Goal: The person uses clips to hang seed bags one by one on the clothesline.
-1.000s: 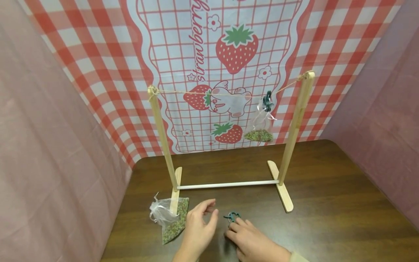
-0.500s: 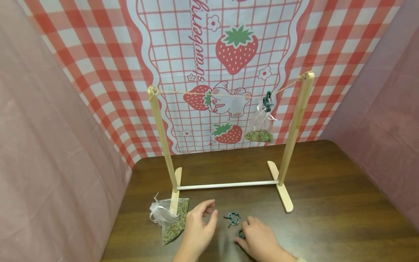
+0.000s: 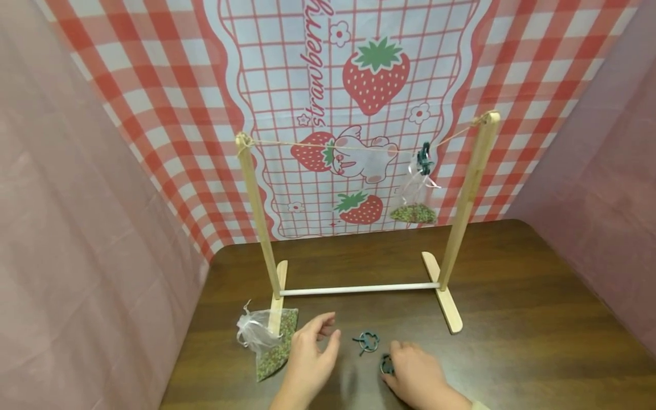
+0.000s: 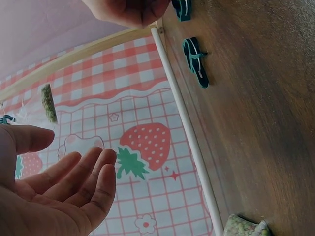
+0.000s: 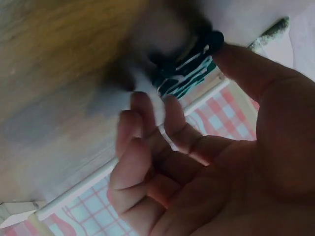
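Observation:
My right hand (image 3: pixel 417 370) is low over the table and pinches a dark green spring clip (image 3: pixel 386 364) between thumb and fingers. In the right wrist view the clip (image 5: pixel 189 64) touches the thumb tip, with the fingers curled beneath it. A second green clip (image 3: pixel 368 341) lies on the table between the hands; the left wrist view also has this clip (image 4: pixel 196 61). My left hand (image 3: pixel 312 353) holds nothing, its fingers relaxed and the thumb apart. Beside it lies a sheer white drawstring pouch (image 3: pixel 277 344) filled with green and reddish bits.
A wooden stand with two posts (image 3: pixel 258 222) and a white crossbar (image 3: pixel 359 289) stands behind the hands. From its string (image 3: pixel 287 143), near the right post, a green clip (image 3: pixel 424 159) holds a similar pouch (image 3: pixel 412 212). A strawberry-print cloth (image 3: pixel 376 74) hangs behind.
My right hand has moved right, drawing one clip away from the other, which stays on the table uncovered. The left hand keeps its place. The head view has shifted slightly.

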`<state>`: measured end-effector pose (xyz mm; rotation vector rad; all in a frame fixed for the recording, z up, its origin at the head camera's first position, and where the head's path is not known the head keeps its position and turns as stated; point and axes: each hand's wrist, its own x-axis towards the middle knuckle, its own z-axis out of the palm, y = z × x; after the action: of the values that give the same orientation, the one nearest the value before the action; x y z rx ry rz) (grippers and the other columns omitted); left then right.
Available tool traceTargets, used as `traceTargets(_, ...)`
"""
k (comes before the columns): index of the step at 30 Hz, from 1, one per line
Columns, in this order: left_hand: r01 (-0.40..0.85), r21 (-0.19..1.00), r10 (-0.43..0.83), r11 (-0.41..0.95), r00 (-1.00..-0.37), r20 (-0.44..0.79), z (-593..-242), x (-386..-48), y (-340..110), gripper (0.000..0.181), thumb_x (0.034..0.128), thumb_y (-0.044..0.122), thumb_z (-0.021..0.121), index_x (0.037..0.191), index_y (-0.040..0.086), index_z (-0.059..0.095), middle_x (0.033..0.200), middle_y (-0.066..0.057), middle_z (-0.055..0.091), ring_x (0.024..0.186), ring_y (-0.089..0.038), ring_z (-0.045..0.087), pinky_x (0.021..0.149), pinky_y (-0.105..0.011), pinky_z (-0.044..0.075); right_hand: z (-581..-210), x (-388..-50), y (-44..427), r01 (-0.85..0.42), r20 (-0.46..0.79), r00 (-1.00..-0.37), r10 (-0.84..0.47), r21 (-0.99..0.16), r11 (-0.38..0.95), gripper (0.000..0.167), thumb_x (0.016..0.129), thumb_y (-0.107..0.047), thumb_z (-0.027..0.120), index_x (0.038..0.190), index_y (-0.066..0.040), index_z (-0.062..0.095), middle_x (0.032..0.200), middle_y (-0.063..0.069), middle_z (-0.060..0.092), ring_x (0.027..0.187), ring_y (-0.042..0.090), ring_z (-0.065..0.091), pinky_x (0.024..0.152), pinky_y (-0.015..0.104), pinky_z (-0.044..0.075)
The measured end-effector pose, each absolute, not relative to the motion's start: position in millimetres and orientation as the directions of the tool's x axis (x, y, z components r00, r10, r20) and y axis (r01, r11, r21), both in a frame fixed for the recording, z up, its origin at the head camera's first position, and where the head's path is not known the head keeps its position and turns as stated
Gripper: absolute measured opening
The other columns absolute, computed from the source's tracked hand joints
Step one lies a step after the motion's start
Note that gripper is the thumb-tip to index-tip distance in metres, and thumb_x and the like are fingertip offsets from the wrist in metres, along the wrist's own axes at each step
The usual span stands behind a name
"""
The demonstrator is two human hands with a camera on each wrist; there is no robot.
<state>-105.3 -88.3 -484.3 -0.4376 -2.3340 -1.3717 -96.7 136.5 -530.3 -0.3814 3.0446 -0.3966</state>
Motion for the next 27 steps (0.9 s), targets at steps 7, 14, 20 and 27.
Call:
traceTargets(7, 0.406, 0.769, 0.098, 0.494, -0.905, 0.414, -486.3, -105.7, -90.9, 0.027, 0.0874, 0.002, 0.073, 0.114, 0.002, 0.071, 0.102, -0.003, 0.072, 0.083, -0.011, 0.065, 0.072, -0.039, 0.057, -524.7, -93.1, 149.2, -0.216, -0.068, -0.968, -0.243, -0.272, 0.938, 0.046, 0.072, -0.041, 0.090, 0.081, -0.007, 0.061, 0.075, 0.005, 0.055, 0.070, 0.022, 0.056, 0.053, 0.049, 0.052)
traceTargets(14, 0.383, 0.766, 0.095, 0.517, -0.914, 0.393, -490.4, -105.7, -92.5, 0.025, 0.0870, 0.003, 0.073, 0.112, 0.001, 0.072, 0.102, -0.004, 0.072, 0.083, -0.012, 0.064, 0.072, -0.039, 0.057, -525.0, -93.0, 156.6, -0.289, -0.038, -0.948, -0.316, -0.311, 0.905, 0.048, 0.068, -0.042, 0.092, 0.079, -0.010, 0.059, 0.075, 0.003, 0.053, 0.071, 0.021, 0.054, 0.055, 0.047, 0.051)
traceTargets(20, 0.372, 0.767, 0.103, 0.522, -0.921, 0.377, -491.6, -106.1, -92.4, 0.026, 0.0874, 0.004, 0.073, 0.113, 0.001, 0.072, 0.103, -0.003, 0.071, 0.084, -0.012, 0.063, 0.073, -0.038, 0.057, -526.0, -96.0, 159.3, -0.340, -0.038, -0.929, -0.369, -0.306, 0.889, 0.044, 0.066, -0.034, 0.094, 0.080, -0.008, 0.061, 0.075, 0.002, 0.053, 0.070, 0.023, 0.056, 0.059, 0.046, 0.051)
traceTargets(27, 0.368, 0.767, 0.102, 0.526, -0.922, 0.372, -491.6, -106.2, -92.9, 0.026, 0.0876, 0.004, 0.073, 0.113, 0.001, 0.072, 0.103, -0.004, 0.071, 0.084, -0.012, 0.063, 0.073, -0.038, 0.057, -528.0, -100.1, 165.3, -0.469, 0.048, -0.877, -0.478, -0.300, 0.831, 0.030, 0.069, -0.017, 0.089, 0.077, -0.011, 0.060, 0.074, -0.002, 0.052, 0.067, 0.020, 0.057, 0.059, 0.041, 0.049)
